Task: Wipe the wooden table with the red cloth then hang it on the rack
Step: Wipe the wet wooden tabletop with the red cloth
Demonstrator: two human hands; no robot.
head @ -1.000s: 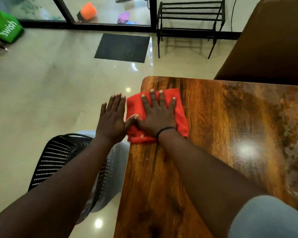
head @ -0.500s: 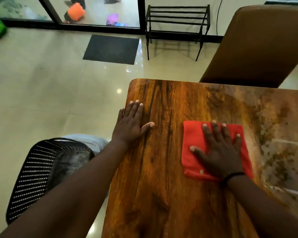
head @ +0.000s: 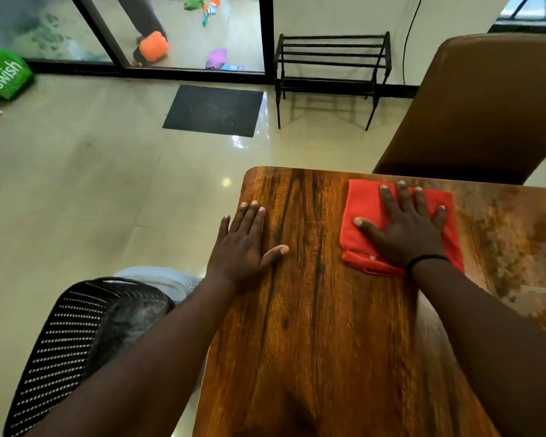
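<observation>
Folded red cloth [head: 391, 216] now sits near the far edge of the glossy brown wooden counter [head: 312, 310], just in front of the brown padded chair back [head: 486, 105]. 0.5 s ago it lay farther back toward the person; 1 s ago it was at the far-left corner, overhanging the edge.

Right hand [head: 407, 234] lies flat on top of the cloth, fingers straight and spread, thumb out to the left, palm pressing down. Grip fully open, nothing pinched. Thin black band on that wrist.

Left hand [head: 243, 247] flat on the bare counter at its left edge, fingers straight and together, thumb splayed right. Grip open, holds nothing. Same spot as 0.5 s ago; 1 s ago it was off the edge beside the cloth.

Black metal slatted rack [head: 331, 64] stands against the far wall, well apart from the cloth. Dark doormat [head: 215, 110] left of it, black mesh chair [head: 76, 342] near-left, green bag [head: 4, 72] far left.
</observation>
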